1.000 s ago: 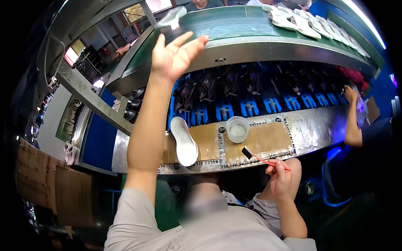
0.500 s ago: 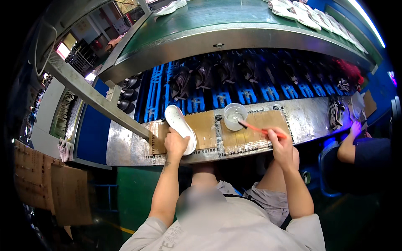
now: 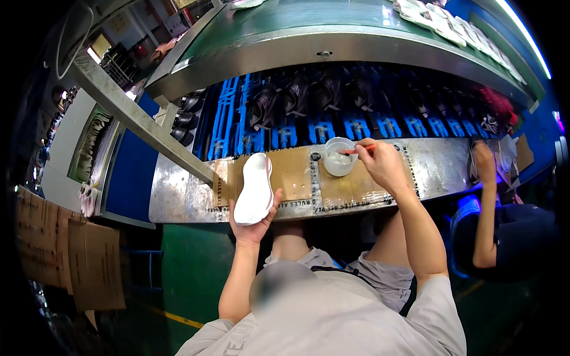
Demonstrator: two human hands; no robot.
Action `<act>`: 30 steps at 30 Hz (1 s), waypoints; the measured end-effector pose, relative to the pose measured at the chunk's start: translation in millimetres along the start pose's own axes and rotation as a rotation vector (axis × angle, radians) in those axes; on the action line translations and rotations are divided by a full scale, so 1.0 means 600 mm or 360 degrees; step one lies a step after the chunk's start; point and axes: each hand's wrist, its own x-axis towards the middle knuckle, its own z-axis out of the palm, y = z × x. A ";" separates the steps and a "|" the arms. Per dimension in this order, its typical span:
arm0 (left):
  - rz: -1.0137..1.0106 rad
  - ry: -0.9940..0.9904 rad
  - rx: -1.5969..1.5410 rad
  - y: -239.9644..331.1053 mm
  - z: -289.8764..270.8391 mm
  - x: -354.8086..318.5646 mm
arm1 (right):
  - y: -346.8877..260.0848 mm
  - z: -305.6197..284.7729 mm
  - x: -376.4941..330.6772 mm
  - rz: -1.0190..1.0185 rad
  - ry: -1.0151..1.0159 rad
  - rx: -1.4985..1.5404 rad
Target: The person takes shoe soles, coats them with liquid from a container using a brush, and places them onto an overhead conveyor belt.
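The left hand (image 3: 252,228) has its grip closed under the heel of a white shoe sole (image 3: 255,188), smooth and oblong, lying on brown cardboard (image 3: 294,175) near the front edge of the dull metal table (image 3: 178,190). The sole looks bare; coating appears not yet begun. Rightward, the right hand (image 3: 383,166) pinches a thin orange-handled brush (image 3: 356,151), tip dipped in a translucent round cup (image 3: 339,156).
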 end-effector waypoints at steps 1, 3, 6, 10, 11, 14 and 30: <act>-0.0084 -0.0086 -0.0083 -0.001 -0.004 -0.006 | -0.007 -0.005 -0.006 -0.0019 0.0082 0.0082; -0.0162 -0.0170 -0.0167 0.005 -0.017 -0.011 | -0.006 -0.003 -0.012 -0.0039 0.0161 0.0165; -0.0315 -0.0197 -0.0079 0.017 -0.032 0.001 | 0.016 0.011 -0.015 -0.0302 0.0386 0.0289; -0.0247 -0.0125 0.0358 -0.003 -0.013 0.020 | 0.043 0.033 -0.021 -0.0390 0.0460 0.0262; -0.0177 -0.0089 0.0496 -0.005 -0.011 0.024 | 0.045 0.033 -0.026 -0.0396 0.0478 0.0241; -0.0206 -0.0104 0.0770 0.004 0.001 0.032 | 0.033 0.017 -0.032 -0.0372 0.0433 0.0362; -0.0388 -0.0491 0.1341 -0.031 0.132 0.054 | 0.023 0.009 -0.066 -0.0611 -0.0386 0.0849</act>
